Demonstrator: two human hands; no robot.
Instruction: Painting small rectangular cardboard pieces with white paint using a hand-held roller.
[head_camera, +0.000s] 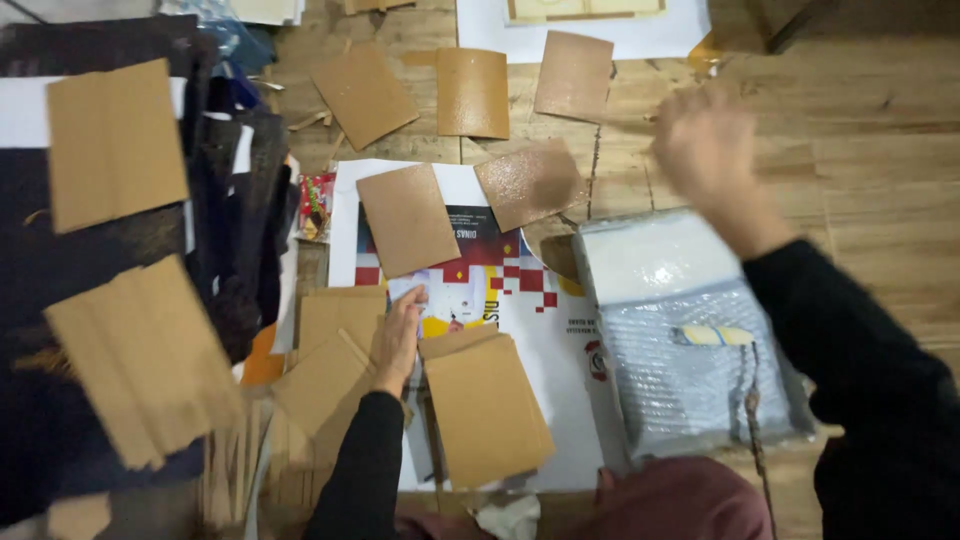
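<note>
The left hand (397, 340) rests fingers-flat, gripping nothing, on the printed paper poster (560, 340), just left of the brown rectangular cardboard stack (485, 410) (long axis toward the person); the blurred, raised right hand (705, 140) is farther, its grip indiscernible.

The worktop (880, 190) is bare wood with a matt, grainy surface. The brown pieces beside the printed poster (545, 320) are cardboard: the plain piece (407, 220) on it looks dull and smooth, while the piece (530, 182) at its upper edge shines wet and speckled. The poster is smooth paper. Right of it, a tray (690, 340) is wrapped in glossy, crinkled plastic.
</note>
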